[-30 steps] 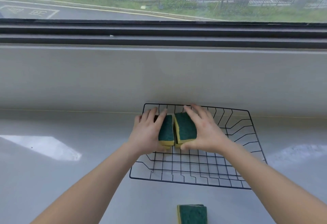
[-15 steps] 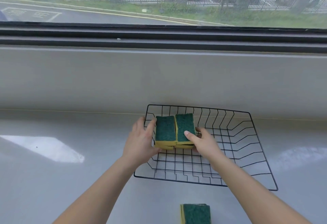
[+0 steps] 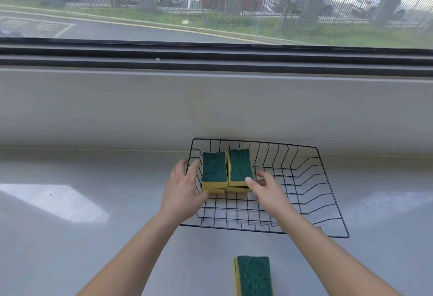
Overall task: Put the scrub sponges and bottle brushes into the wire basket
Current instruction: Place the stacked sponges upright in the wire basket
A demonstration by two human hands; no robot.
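**Sponges stacked in the basket's left rear corner**

Sponges [image 3: 227,170] sit in the wire basket [image 3: 304,192], green scrub sides up, side by side and touching, toward its far left corner. Thin yellow edges peek out beneath both, so each seems to rest on another sponge below, though you cannot see how many lie under them.

Your left hand [image 3: 181,192] is at the basket's left edge, fingers spread loosely, thumb touching the lower left corner of the left stack; its grip is open, pinching nothing. Your right hand [image 3: 269,192] reaches into the basket from the near side, with one fingertip [image 3: 248,179] pressing the near right corner of the right stack; the other fingers curl loosely and clamp nothing.

One more sponge [image 3: 254,275] lies on the grey desk [image 3: 93,237] just in front of the basket, green side up, well apart from both hands. The basket stands against the low wall below the window [image 3: 210,3].
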